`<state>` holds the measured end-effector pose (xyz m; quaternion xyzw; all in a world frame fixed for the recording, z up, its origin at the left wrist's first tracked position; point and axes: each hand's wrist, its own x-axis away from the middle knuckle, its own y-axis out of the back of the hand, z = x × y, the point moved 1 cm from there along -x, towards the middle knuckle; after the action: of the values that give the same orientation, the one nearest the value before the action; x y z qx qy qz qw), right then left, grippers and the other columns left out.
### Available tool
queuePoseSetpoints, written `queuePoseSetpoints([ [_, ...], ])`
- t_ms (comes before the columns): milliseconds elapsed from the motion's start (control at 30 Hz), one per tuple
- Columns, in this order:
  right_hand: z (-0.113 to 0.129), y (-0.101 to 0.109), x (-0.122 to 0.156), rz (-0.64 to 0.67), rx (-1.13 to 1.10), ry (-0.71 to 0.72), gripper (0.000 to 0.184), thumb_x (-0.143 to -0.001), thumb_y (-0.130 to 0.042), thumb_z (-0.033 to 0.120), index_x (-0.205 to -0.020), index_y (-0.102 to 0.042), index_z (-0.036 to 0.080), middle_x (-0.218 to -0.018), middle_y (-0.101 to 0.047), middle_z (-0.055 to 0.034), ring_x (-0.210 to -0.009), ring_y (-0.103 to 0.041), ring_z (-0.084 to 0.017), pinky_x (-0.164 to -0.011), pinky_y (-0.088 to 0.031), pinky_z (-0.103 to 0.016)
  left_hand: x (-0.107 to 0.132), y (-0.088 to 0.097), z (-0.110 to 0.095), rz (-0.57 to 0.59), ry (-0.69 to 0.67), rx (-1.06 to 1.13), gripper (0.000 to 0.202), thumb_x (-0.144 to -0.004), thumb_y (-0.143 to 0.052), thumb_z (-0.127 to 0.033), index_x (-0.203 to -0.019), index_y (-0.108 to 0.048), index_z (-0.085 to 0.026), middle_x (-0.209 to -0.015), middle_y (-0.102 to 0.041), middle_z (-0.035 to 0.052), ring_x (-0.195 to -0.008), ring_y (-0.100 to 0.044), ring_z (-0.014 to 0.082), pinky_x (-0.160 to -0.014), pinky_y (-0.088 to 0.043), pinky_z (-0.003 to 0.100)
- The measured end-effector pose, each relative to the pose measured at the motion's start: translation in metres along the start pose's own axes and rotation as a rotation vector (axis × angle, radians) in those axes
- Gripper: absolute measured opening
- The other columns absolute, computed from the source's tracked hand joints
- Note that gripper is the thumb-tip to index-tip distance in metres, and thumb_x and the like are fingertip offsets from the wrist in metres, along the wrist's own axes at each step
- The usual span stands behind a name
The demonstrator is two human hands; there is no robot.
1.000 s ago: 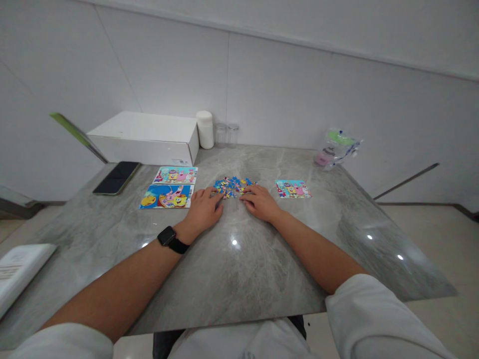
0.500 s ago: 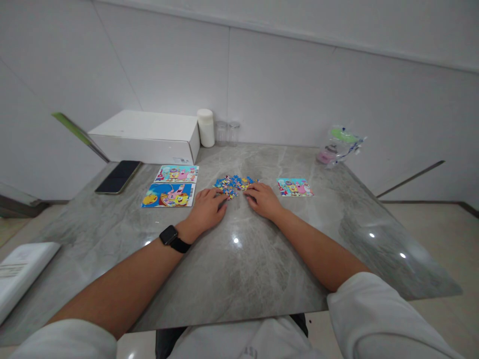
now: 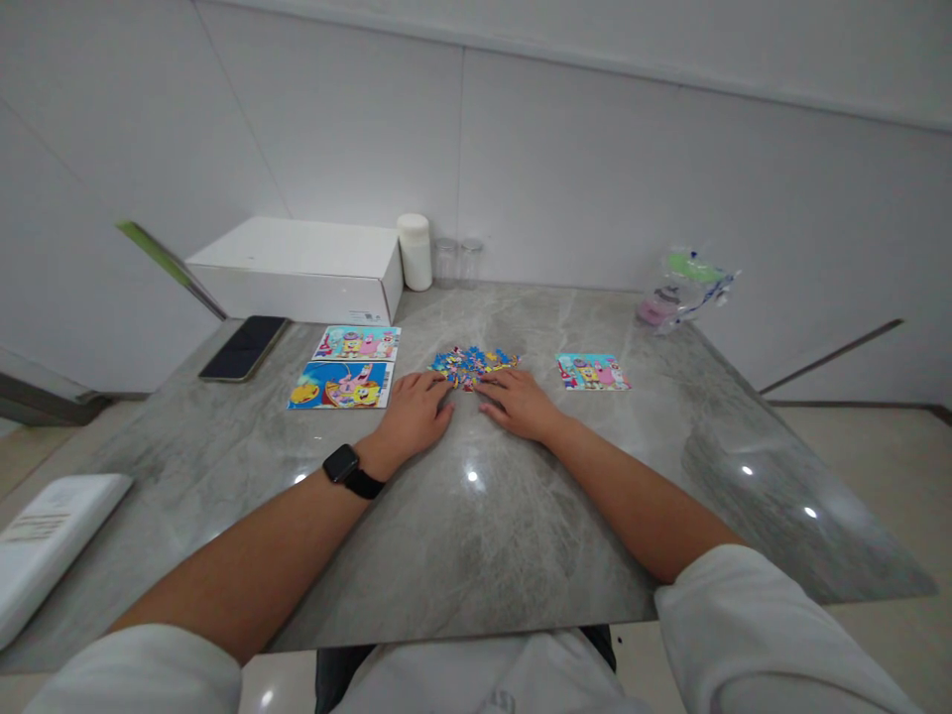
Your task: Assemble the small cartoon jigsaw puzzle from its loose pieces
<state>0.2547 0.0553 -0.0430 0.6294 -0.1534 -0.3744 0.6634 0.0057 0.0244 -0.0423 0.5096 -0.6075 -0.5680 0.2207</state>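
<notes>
A pile of small colourful jigsaw puzzle pieces lies in the middle of the table. My left hand rests palm down at the pile's near left edge, fingers stretched out and holding nothing. At the near right edge, my right hand lies palm down too, its fingers extended and touching the pieces. Left of the pile are two cartoon picture cards, a blue one in front of a light blue one. Another cartoon picture card lies flat to the right of my right hand.
A phone lies on the grey table at the left, before a white box. Beside the box stand a white bottle and two clear jars. A plastic bag sits at the back right. A white object is at the left edge.
Both hands have stayed beside the pile, with small finger movements at its near edge. The near pieces sit slightly closer together. The whole view has shifted a little.
</notes>
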Motion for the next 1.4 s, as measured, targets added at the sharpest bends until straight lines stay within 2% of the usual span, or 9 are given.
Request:
queuePoseSetpoints([
  [233, -0.002, 0.000, -0.005, 0.004, 0.032, -0.068, 0.048, -0.104, -0.063, 0.043, -0.148, -0.065, 0.023, -0.152, -0.063, -0.0120, -0.142, -0.054, -0.033, -0.121, -0.040, -0.054, -0.005, 0.000, -0.001, 0.006, 0.005, -0.014, 0.043, -0.101, -0.056, -0.037, -0.140, -0.067, -0.021, -0.146, -0.065, 0.0128, -0.136, -0.056, 0.0335, -0.119, -0.039, 0.054],
  [333, -0.003, 0.001, -0.006, -0.017, 0.032, -0.075, 0.046, -0.104, -0.062, 0.041, -0.146, -0.066, 0.022, -0.151, -0.064, -0.0113, -0.140, -0.055, -0.032, -0.121, -0.040, -0.053, -0.009, 0.004, 0.002, -0.033, 0.009, -0.013, 0.041, -0.102, -0.055, -0.036, -0.138, -0.067, -0.021, -0.146, -0.065, 0.0131, -0.135, -0.057, 0.0332, -0.118, -0.041, 0.053],
  [500, -0.007, 0.004, -0.005, -0.062, 0.028, -0.068, 0.038, -0.104, -0.060, 0.034, -0.138, -0.070, 0.022, -0.146, -0.067, -0.0116, -0.136, -0.059, -0.031, -0.119, -0.041, -0.053, -0.021, 0.024, 0.028, -0.097, 0.112, -0.070, 0.037, -0.100, -0.056, -0.036, -0.130, -0.071, -0.018, -0.131, -0.070, 0.0134, -0.122, -0.063, 0.0330, -0.109, -0.048, 0.049],
  [600, -0.009, 0.004, -0.005, -0.072, 0.026, -0.065, 0.036, -0.103, -0.062, 0.031, -0.136, -0.072, 0.022, -0.144, -0.069, -0.0124, -0.133, -0.061, -0.031, -0.117, -0.043, -0.053, -0.032, 0.032, 0.047, -0.052, 0.156, -0.098, 0.034, -0.097, -0.059, -0.034, -0.124, -0.075, -0.019, -0.124, -0.073, 0.0129, -0.118, -0.066, 0.0324, -0.108, -0.050, 0.047],
  [700, -0.012, 0.003, -0.006, -0.071, 0.028, -0.060, 0.034, -0.101, -0.063, 0.029, -0.133, -0.073, 0.022, -0.141, -0.070, -0.0126, -0.131, -0.061, -0.031, -0.116, -0.044, -0.053, -0.045, 0.032, 0.055, 0.025, 0.138, -0.119, 0.034, -0.098, -0.057, -0.032, -0.123, -0.076, -0.019, -0.121, -0.075, 0.0125, -0.113, -0.068, 0.0302, -0.104, -0.051, 0.043],
  [933, -0.005, 0.003, -0.003, -0.062, -0.006, 0.053, 0.038, -0.102, -0.064, 0.035, -0.137, -0.072, 0.025, -0.142, -0.068, -0.0124, -0.134, -0.058, -0.031, -0.118, -0.043, -0.053, -0.068, 0.018, 0.046, 0.145, 0.092, -0.175, 0.031, -0.098, -0.056, -0.027, -0.118, -0.080, -0.020, -0.114, -0.075, 0.0130, -0.106, -0.070, 0.0290, -0.091, -0.052, 0.038],
  [1033, 0.003, 0.001, -0.005, -0.002, 0.009, 0.098, 0.045, -0.104, -0.061, 0.043, -0.144, -0.068, 0.024, -0.151, -0.062, -0.0135, -0.142, -0.052, -0.032, -0.123, -0.037, -0.054, -0.071, 0.016, 0.045, 0.121, 0.101, -0.169, 0.029, -0.098, -0.057, -0.028, -0.114, -0.080, -0.020, -0.114, -0.075, 0.0130, -0.105, -0.070, 0.0289, -0.090, -0.052, 0.038],
  [1233, 0.008, -0.001, -0.012, 0.052, 0.068, -0.001, 0.057, -0.104, -0.059, 0.047, -0.155, -0.059, 0.021, -0.160, -0.053, -0.0168, -0.151, -0.043, -0.036, -0.128, -0.027, -0.059, -0.072, 0.018, 0.046, 0.044, 0.143, -0.108, 0.022, -0.096, -0.060, -0.028, -0.106, -0.077, -0.018, -0.105, -0.077, 0.0119, -0.099, -0.070, 0.0284, -0.088, -0.052, 0.038],
  [1400, 0.006, 0.000, -0.011, 0.002, 0.055, 0.000, 0.055, -0.104, -0.061, 0.043, -0.155, -0.058, 0.023, -0.159, -0.054, -0.0163, -0.149, -0.045, -0.036, -0.126, -0.029, -0.061, -0.070, 0.029, 0.037, -0.038, 0.129, 0.145, 0.017, -0.094, -0.060, -0.025, -0.101, -0.075, -0.020, -0.097, -0.077, 0.0081, -0.090, -0.069, 0.0246, -0.084, -0.053, 0.037],
])
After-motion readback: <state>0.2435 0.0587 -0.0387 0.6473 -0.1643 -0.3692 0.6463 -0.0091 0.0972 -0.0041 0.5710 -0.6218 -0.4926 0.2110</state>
